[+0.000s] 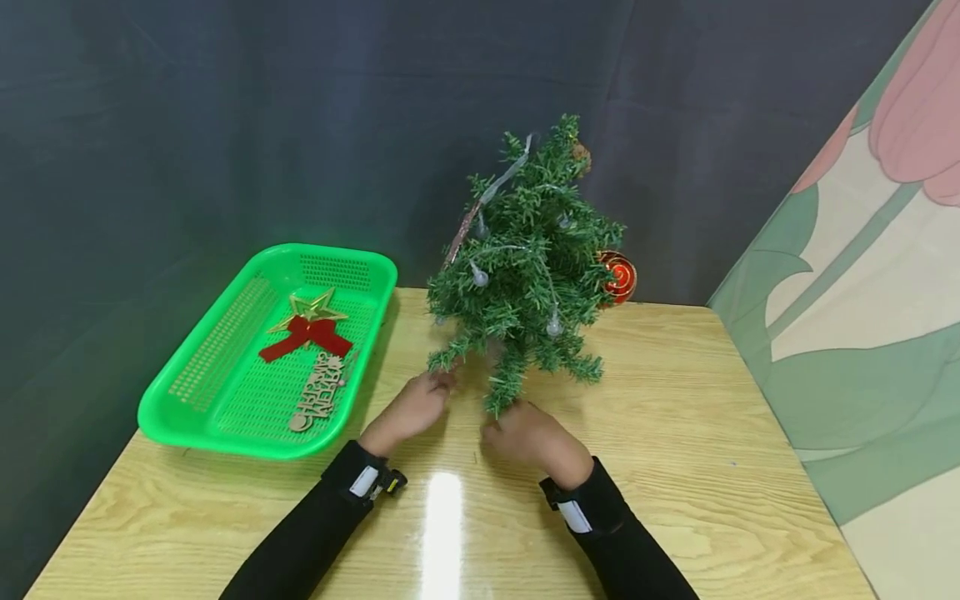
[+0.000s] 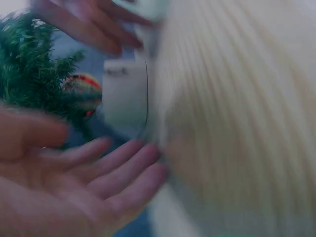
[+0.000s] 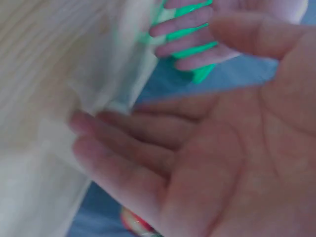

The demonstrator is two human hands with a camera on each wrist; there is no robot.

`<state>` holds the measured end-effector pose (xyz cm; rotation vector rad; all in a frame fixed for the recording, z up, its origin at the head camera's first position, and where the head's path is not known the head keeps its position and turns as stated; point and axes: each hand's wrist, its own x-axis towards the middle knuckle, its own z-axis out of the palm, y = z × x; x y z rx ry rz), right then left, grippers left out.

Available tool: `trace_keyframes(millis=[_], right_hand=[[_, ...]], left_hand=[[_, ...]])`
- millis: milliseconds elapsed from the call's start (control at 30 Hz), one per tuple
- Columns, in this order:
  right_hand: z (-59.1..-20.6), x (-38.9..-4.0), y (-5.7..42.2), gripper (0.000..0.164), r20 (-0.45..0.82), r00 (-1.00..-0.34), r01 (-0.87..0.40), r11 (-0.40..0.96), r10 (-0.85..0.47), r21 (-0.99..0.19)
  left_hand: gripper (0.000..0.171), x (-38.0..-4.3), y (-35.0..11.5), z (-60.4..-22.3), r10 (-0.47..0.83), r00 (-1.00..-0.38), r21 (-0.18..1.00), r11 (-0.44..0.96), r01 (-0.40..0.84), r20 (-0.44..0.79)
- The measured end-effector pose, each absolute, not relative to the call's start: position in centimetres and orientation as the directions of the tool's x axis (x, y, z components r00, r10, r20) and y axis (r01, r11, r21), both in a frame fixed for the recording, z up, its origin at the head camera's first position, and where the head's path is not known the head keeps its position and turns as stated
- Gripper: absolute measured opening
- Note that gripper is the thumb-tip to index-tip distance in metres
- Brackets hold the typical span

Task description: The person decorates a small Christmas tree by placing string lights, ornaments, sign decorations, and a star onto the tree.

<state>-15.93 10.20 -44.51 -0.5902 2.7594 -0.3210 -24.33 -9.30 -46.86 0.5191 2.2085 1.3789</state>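
Note:
A small artificial Christmas tree (image 1: 532, 267) stands on the table, with clear bulbs (image 1: 478, 275) and a red ball ornament (image 1: 621, 279) on its branches. In the left wrist view its pale base (image 2: 126, 94) shows between the two hands. My left hand (image 1: 416, 404) is low at the tree's left front, fingers extended beside the base. Opposite it, my right hand (image 1: 532, 437) is under the front branches, palm turned toward the base, its fingers slightly bent. Neither hand grips anything in the wrist views. Branches hide part of the fingertips in the head view.
A green plastic basket (image 1: 217, 442) stands left of the tree. It holds a gold star (image 1: 318, 307), a red bow (image 1: 327, 335) and wooden lettering (image 1: 318, 392). A dark curtain (image 1: 300, 125) hangs behind the wooden table (image 1: 675, 400); flowered fabric (image 1: 862, 333) is at right.

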Motion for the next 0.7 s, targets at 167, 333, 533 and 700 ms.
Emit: trace_keyframes(millis=[167, 333, 533, 700], right_hand=[[-42.2, -15.0, 8.1, 0.056, -0.499, -0.792, -0.098, 0.88, -0.352, -0.465], [-39.5, -14.2, 6.8, 0.062, -0.49, -0.678, -0.265, 0.804, -0.548, -0.532], [-36.2, -15.2, 3.6, 0.054, -0.216, -0.672, -0.514, 0.656, -0.708, -0.553], [-36.0, -18.7, -0.3, 0.053, 0.029, -0.756, -0.576, 0.643, -0.654, -0.504]], left_hand=[[0.05, -22.1, -10.8, -44.8, 0.589, -0.779, 0.69, 0.656, 0.304, -0.217], [0.035, -19.9, -13.5, -40.1, 0.644, -0.701, 0.584, 0.709, 0.395, -0.308], [0.038, -22.3, -18.7, -33.0, 0.667, -0.686, 0.601, 0.686, 0.41, -0.292], [0.038, -28.3, -22.3, -32.3, 0.567, -0.781, 0.492, 0.774, 0.398, -0.261]])
